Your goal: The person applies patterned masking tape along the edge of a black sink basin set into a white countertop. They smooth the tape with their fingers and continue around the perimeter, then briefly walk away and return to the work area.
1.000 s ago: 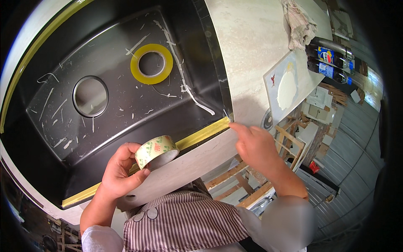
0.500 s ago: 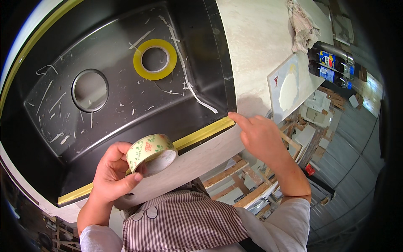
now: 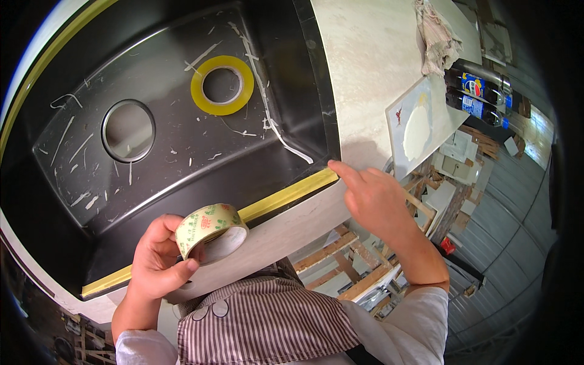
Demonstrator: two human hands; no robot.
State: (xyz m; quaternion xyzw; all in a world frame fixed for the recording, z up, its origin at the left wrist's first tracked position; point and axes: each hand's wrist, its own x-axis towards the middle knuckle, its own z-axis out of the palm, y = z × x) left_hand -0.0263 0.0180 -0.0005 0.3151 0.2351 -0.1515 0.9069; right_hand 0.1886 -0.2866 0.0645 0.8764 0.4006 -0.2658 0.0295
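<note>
1. Head view: left hand (image 3: 155, 258) clamped on a cream tape roll with green-and-red print (image 3: 199, 228), over the pale worktop's (image 3: 365, 79) near edge.
2. Right hand (image 3: 377, 198): index finger extended, others curled, grip unclear; fingertip at the yellow tape strip's (image 3: 286, 193) right end, black sink's (image 3: 267, 173) near right corner.
3. Yellow ring-shaped tape roll (image 3: 198, 88) inside the sink.

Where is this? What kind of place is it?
Probably a workshop: there's a wooden frame, a black sink with yellow tape along its edges and scraps inside, and a board smeared with something white.
</note>
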